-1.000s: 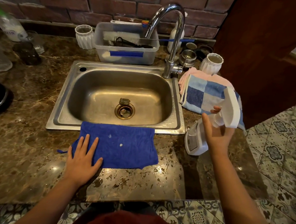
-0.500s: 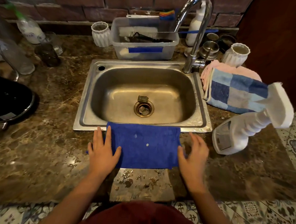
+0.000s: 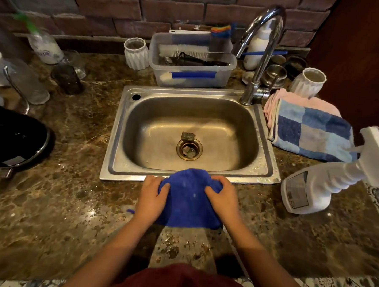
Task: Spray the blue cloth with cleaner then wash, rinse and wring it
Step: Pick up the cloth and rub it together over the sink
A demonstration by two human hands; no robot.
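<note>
Blue cloth (image 3: 189, 200) bunched between left hand (image 3: 151, 199) and right hand (image 3: 222, 198).

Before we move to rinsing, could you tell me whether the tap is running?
Off: no water shows below the faucet spout, and the sink basin holds none.

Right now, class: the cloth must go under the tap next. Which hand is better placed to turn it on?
Probably the right hand. The faucet stands at the sink's right rear corner, on its side. Both hands grip the blue cloth, so the left hand can hold it.
</note>
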